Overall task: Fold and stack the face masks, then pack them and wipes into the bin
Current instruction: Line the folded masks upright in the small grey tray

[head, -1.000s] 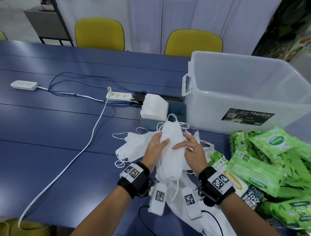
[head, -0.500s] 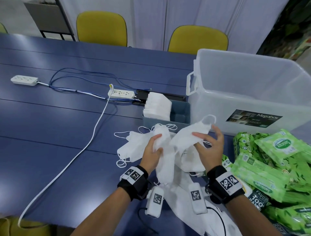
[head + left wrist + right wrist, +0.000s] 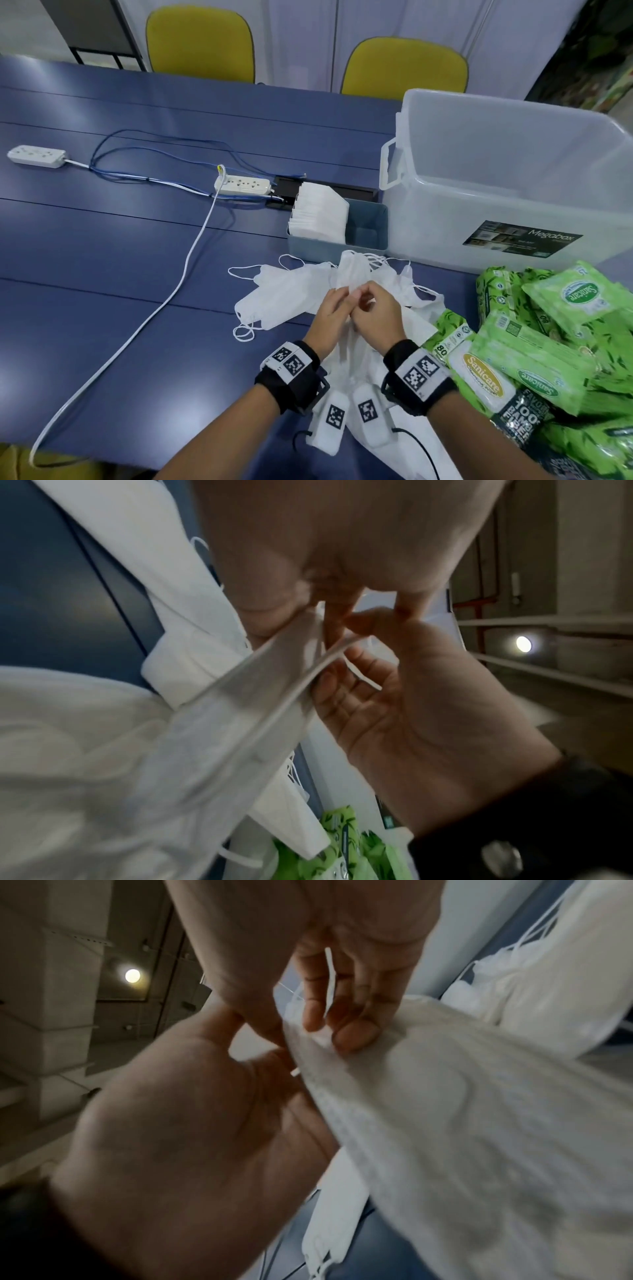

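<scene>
Two hands were in view, a left hand [image 3: 330, 317] and a right hand [image 3: 375, 317], each wrist wearing one black band. One clear bin [image 3: 507, 192] stood on the tabletop [image 3: 102, 274], with one small blue-grey box [image 3: 368, 228] beside it holding one stack of folded masks [image 3: 320, 216]. Loose white masks [image 3: 284, 298] lay in a heap, too overlapped to count. Green wipe packs [image 3: 548, 342] numbered at least six, the pile running off frame. There were two yellow chairs [image 3: 200, 39] and two white power strips [image 3: 36, 156].

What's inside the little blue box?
The little blue box holds a stack of folded white masks standing in its left side. The right side looks empty. The bottom under the stack is hidden.
</scene>
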Demonstrator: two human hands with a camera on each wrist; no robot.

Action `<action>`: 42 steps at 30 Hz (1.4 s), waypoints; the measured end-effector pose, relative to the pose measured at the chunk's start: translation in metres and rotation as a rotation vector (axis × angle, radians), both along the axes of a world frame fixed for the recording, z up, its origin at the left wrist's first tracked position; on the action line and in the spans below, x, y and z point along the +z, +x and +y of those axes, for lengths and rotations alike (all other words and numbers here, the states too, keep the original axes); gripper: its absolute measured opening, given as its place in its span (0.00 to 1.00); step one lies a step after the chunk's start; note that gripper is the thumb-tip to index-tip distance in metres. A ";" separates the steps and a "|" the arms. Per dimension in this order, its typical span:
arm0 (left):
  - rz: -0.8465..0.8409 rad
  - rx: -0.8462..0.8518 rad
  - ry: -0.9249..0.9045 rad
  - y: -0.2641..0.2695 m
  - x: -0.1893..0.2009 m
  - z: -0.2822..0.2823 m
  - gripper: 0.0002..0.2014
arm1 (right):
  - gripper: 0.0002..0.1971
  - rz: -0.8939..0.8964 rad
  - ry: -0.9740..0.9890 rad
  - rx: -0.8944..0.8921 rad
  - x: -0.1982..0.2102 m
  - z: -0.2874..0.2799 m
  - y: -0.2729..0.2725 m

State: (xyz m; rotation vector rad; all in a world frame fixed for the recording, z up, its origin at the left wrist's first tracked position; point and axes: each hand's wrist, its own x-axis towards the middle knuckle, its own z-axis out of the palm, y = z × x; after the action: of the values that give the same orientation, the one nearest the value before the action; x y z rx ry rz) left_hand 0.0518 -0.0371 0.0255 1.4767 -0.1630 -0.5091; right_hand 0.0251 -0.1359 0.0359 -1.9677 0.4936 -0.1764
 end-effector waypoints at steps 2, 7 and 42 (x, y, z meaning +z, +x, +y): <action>0.095 0.058 -0.064 0.002 -0.005 0.006 0.16 | 0.05 0.038 0.147 0.037 0.001 0.002 0.002; 0.188 0.199 -0.043 0.008 -0.023 0.024 0.10 | 0.14 0.135 0.548 0.173 0.009 0.003 0.016; 0.127 0.025 0.219 0.003 -0.061 0.056 0.36 | 0.17 0.174 -0.601 0.627 -0.006 0.016 0.126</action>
State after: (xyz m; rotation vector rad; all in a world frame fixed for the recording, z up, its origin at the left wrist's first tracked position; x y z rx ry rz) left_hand 0.0545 0.0192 -0.0356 1.6514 0.0117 -0.6134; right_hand 0.1509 -0.1197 0.0302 -2.6398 -0.1095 0.2789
